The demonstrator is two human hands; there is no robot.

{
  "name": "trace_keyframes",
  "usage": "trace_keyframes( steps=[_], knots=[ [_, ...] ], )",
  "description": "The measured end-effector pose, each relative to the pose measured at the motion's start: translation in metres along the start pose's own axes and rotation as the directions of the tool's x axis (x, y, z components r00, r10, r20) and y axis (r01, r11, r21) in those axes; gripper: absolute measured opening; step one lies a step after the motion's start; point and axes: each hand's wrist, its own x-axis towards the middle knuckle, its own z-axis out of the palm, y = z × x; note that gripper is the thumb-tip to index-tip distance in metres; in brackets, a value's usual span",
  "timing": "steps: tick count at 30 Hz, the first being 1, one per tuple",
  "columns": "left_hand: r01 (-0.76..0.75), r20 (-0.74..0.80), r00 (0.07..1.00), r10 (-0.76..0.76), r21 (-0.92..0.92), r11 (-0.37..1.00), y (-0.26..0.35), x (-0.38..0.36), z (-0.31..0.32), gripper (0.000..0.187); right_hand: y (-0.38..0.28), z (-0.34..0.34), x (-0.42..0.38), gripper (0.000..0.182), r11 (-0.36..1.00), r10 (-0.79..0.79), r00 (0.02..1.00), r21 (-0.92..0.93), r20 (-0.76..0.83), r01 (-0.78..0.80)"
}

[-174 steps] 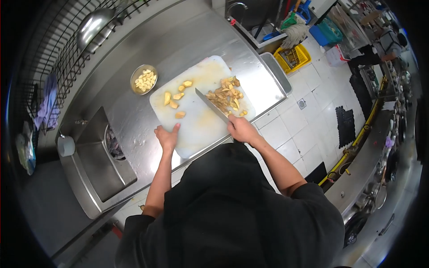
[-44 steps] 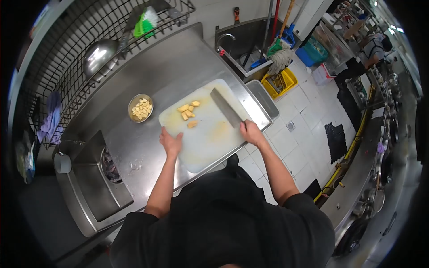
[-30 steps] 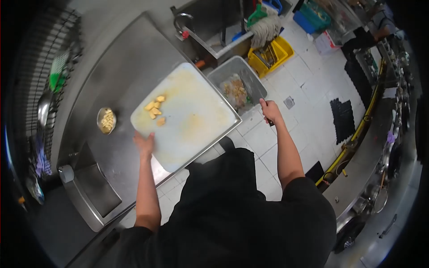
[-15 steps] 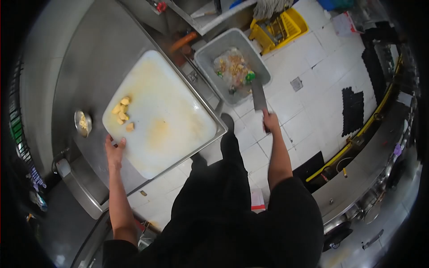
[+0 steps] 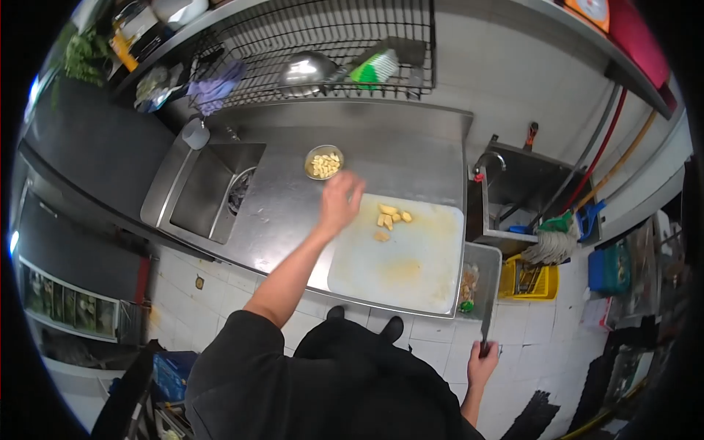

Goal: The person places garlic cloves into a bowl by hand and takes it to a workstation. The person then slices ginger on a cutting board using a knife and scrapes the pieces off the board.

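My right hand [image 5: 482, 361] is wrapped round the dark handle of a knife [image 5: 487, 323], whose blade points away from me beside the grey bin. My left hand [image 5: 342, 199] hovers near the upper left corner of the white cutting board [image 5: 367, 271], its fingers bent and slightly blurred; I cannot make out anything in it. Several pale yellow pieces [image 5: 387, 220] lie on the board's upper part. Just beyond my left hand, a small metal bowl [image 5: 309, 166] holds several pale cloves [image 5: 325, 164] on the steel counter.
A sink [image 5: 209, 192] is at the left of the counter [image 5: 282, 213]. Above hangs a wire rack [image 5: 257, 33] with a metal bowl. At the right are a grey bin [image 5: 493, 258], a second sink [image 5: 513, 183], a mop [image 5: 551, 248] and a yellow bucket [image 5: 544, 282].
The view has swung left and up, bringing the sink and rack into sight. My left hand has moved from the board's edge towards the small bowl. My right hand still holds the knife.
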Motion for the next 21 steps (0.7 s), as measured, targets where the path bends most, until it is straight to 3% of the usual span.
trace_keyframes(
  steps=[1,3,4,6,7,8,10,11,13,14,17,18,20,21],
  knots=[
    [-0.273,-0.197,0.935,0.295,0.132,0.953,0.015,0.032,-0.033,0.011,-0.026,0.006,0.005,0.031,0.991,-0.131,0.991,0.032,-0.025,0.132],
    [-0.339,-0.328,0.86,0.39,0.201,0.919,0.019,0.111,-0.083,0.007,-0.065,0.021,0.03,0.032,0.971,-0.2,0.979,0.142,0.029,0.194],
    [-0.29,-0.348,0.865,0.361,0.239,0.927,0.017,0.146,-0.105,0.009,-0.079,0.029,0.037,0.032,0.971,-0.2,0.98,0.137,0.018,0.196],
    [-0.254,-0.158,0.929,0.335,0.386,0.887,-0.01,0.211,-0.144,0.023,-0.094,0.044,0.038,0.033,0.987,-0.148,0.974,-0.032,0.171,0.155],
    [-0.221,0.049,0.974,0.219,0.395,0.892,-0.023,0.237,-0.158,0.033,-0.1,0.052,0.03,0.033,0.989,-0.135,0.977,-0.04,0.165,0.143],
    [-0.285,0.281,0.944,0.172,0.439,0.852,-0.032,0.262,-0.17,0.038,-0.107,0.06,0.023,0.034,0.982,-0.09,0.977,-0.145,0.192,0.118],
    [-0.314,0.528,0.836,0.148,0.239,0.919,-0.039,0.292,-0.189,0.046,-0.112,0.078,0.012,0.034,0.964,-0.04,0.978,-0.251,0.205,0.092],
    [-0.319,0.528,0.834,0.157,0.23,0.919,-0.044,0.303,-0.189,0.046,-0.108,0.087,0.003,0.035,0.979,-0.012,0.978,-0.197,0.207,0.054],
    [-0.395,0.636,0.769,0.068,0.39,0.832,-0.05,0.319,-0.186,0.065,-0.114,0.104,-0.012,0.036,0.998,0.048,0.981,-0.058,0.189,-0.038],
    [-0.402,0.64,0.764,0.075,0.382,0.832,-0.055,0.322,-0.185,0.065,-0.116,0.11,-0.018,0.036,0.997,0.056,0.982,-0.059,0.182,-0.046],
    [-0.504,0.653,0.751,0.101,0.467,0.727,-0.05,0.32,-0.18,0.088,-0.135,0.121,-0.029,0.038,0.979,0.166,0.971,-0.149,0.174,-0.14],
    [-0.515,0.659,0.743,0.115,0.454,0.728,-0.051,0.318,-0.175,0.088,-0.136,0.125,-0.031,0.038,0.98,0.158,0.977,-0.144,0.145,-0.137],
    [-0.634,0.646,0.724,0.242,0.486,0.602,-0.054,0.315,-0.166,0.082,-0.137,0.131,-0.037,0.039,0.978,0.17,0.979,-0.141,0.111,-0.154],
    [-0.686,0.634,0.702,0.323,0.482,0.544,-0.059,0.314,-0.162,0.071,-0.142,0.134,-0.039,0.04,0.976,0.164,0.982,-0.163,0.097,-0.147]
  ],
)
